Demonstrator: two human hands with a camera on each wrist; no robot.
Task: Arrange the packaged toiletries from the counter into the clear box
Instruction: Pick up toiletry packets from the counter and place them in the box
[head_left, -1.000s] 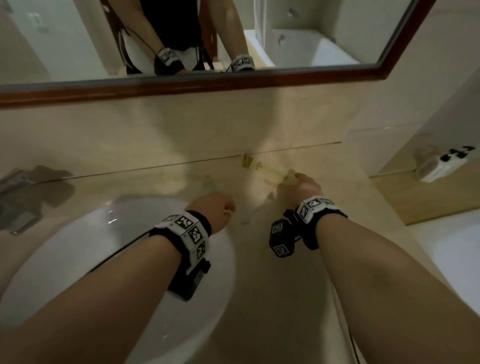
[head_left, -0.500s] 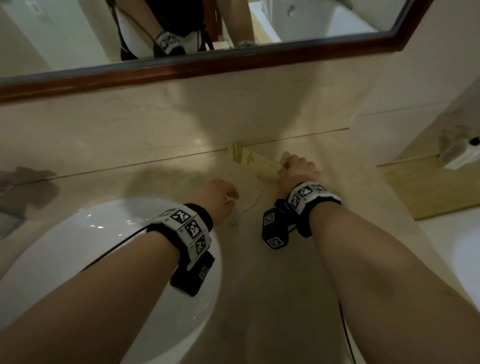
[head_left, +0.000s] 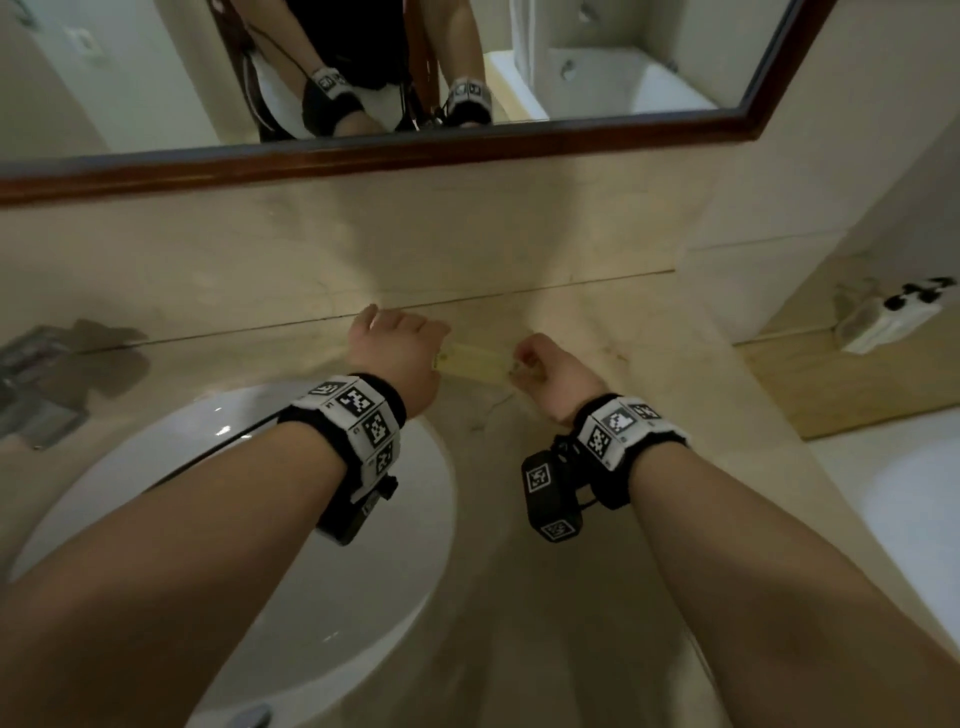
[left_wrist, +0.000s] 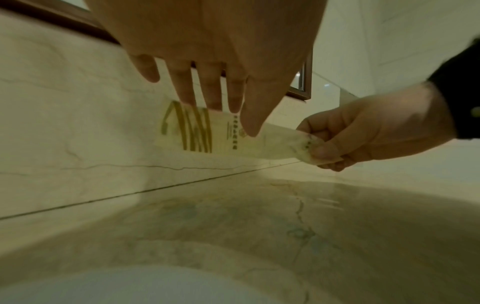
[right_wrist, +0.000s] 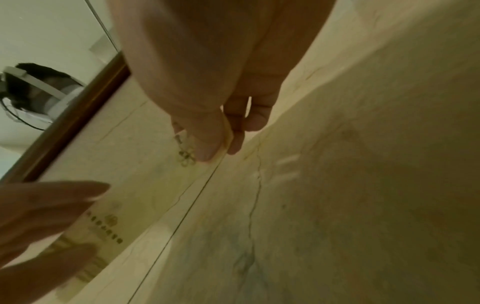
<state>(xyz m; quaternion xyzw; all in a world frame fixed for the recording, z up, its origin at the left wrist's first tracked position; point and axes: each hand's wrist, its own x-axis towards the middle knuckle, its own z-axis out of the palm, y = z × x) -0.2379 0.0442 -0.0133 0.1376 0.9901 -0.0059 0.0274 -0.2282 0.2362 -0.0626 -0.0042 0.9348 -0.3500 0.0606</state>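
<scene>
Left hand (head_left: 395, 348) now at packet (head_left: 470, 362) (raised)

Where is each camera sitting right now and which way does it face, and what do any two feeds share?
Head: worn high, facing forward and down at the counter, sink and mirror; both forearms show.
Left wrist: low, along the left hand, fingers straight, toward the wall; the right hand shows too.
Right wrist: along the right hand's grip, tilted toward the counter seam.
Shared: all three show the cream packet, pinched at one end by the right hand.
</scene>
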